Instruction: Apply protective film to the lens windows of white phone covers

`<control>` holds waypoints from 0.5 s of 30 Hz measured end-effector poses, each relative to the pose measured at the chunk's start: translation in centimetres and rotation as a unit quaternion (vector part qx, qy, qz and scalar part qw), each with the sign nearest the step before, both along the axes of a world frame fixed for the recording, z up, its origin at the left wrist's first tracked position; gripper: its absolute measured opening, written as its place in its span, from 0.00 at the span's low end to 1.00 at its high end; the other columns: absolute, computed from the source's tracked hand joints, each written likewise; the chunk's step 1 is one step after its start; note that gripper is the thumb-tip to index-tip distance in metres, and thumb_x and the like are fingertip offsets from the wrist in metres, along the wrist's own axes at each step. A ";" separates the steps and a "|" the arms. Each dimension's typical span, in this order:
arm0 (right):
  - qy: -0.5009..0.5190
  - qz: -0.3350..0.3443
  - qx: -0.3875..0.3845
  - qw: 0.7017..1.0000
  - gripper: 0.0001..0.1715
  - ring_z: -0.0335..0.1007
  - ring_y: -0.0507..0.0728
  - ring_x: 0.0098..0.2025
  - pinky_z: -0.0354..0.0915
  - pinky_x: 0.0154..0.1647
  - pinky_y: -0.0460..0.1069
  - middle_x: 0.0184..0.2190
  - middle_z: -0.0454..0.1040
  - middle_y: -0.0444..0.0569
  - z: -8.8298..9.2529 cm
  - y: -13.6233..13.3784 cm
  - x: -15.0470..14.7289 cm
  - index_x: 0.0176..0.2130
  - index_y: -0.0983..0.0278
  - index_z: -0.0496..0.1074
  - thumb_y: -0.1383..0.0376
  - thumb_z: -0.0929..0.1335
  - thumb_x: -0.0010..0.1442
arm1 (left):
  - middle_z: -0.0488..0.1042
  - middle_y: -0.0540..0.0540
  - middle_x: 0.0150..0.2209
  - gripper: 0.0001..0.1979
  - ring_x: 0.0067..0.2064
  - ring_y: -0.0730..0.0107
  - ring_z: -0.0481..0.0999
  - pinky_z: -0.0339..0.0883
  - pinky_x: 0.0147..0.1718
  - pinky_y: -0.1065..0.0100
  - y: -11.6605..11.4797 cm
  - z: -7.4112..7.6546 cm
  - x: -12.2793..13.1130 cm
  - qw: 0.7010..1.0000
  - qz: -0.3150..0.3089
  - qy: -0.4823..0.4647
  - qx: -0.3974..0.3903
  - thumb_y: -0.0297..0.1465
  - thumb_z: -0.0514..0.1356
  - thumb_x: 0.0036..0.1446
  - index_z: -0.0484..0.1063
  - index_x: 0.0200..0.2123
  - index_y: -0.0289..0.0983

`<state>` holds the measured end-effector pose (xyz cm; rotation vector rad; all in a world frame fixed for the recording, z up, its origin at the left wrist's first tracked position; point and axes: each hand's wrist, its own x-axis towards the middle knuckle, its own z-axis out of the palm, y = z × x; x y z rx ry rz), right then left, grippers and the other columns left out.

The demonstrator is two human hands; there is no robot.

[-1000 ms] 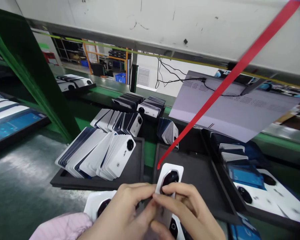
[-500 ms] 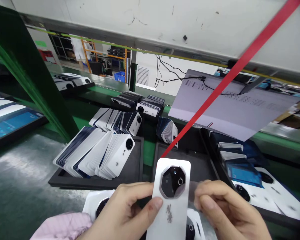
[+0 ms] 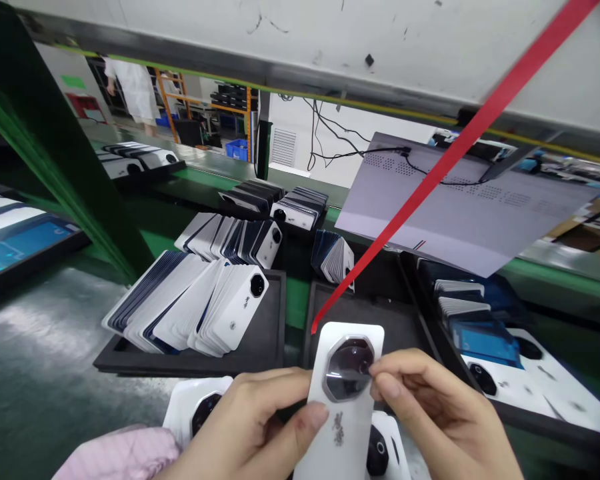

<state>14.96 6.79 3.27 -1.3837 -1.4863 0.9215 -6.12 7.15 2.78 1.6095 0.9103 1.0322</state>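
Note:
My left hand (image 3: 265,420) grips a white phone back cover (image 3: 337,460) by its left edge, thumb on the front face. The cover stands tilted towards me, with a dark octagonal camera window (image 3: 347,357) at its top and dark lettering below it. My right hand (image 3: 425,407) is closed, thumb and forefinger pinched at the window's right edge on a thin clear film (image 3: 353,385). The film lies across the lower part of the window; whether it is stuck down I cannot tell. Behind my hands, more white covers (image 3: 180,403) lie on the bench, partly hidden.
A black tray (image 3: 275,320) of fanned covers (image 3: 195,300) stands at left, another black tray (image 3: 380,320) ahead. More covers with blue film (image 3: 485,343) lie at right. A red strap (image 3: 405,220) slants down in front of a grey panel (image 3: 460,200). A green post (image 3: 70,147) rises at left.
My right hand has moved left with the clear film, from beside the cover onto the camera window. The cover has shifted slightly down. In the background, a person in white has moved.

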 end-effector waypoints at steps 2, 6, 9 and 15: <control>0.005 -0.005 -0.003 1.000 0.11 0.75 0.54 0.29 0.67 0.25 0.42 0.27 0.78 0.45 0.1 0.1 -0.1 0.33 0.58 0.78 0.55 0.71 0.64 | 0.84 0.53 0.36 0.14 0.36 0.68 0.81 0.72 0.35 0.75 0.0 0.0 0.0 1.000 0.001 -0.006 0.013 0.28 0.60 0.66 0.83 0.45 0.52; 0.027 -0.029 -0.012 0.999 0.11 0.74 0.54 0.29 0.67 0.26 0.43 0.26 0.77 0.44 0.5 0.0 -0.7 0.32 0.59 0.78 0.56 0.71 0.63 | 0.83 0.55 0.37 0.15 0.37 0.69 0.81 0.72 0.36 0.76 0.1 0.0 0.0 1.000 -0.006 -0.004 0.013 0.27 0.59 0.67 0.82 0.46 0.52; 0.040 -0.039 -0.017 0.998 0.10 0.71 0.53 0.28 0.65 0.25 0.42 0.26 0.77 0.44 0.8 0.0 -1.0 0.32 0.58 0.78 0.56 0.71 0.62 | 0.83 0.55 0.35 0.13 0.36 0.70 0.81 0.71 0.35 0.76 0.0 -0.1 0.0 1.000 0.005 0.019 0.010 0.27 0.59 0.67 0.82 0.42 0.49; 0.047 -0.036 -0.023 0.998 0.10 0.69 0.51 0.28 0.62 0.26 0.43 0.26 0.75 0.42 0.7 0.0 -1.3 0.31 0.58 0.77 0.56 0.71 0.63 | 0.80 0.52 0.34 0.11 0.33 0.69 0.78 0.70 0.31 0.76 0.0 -0.1 -0.2 0.997 0.006 0.067 0.028 0.31 0.58 0.68 0.80 0.37 0.43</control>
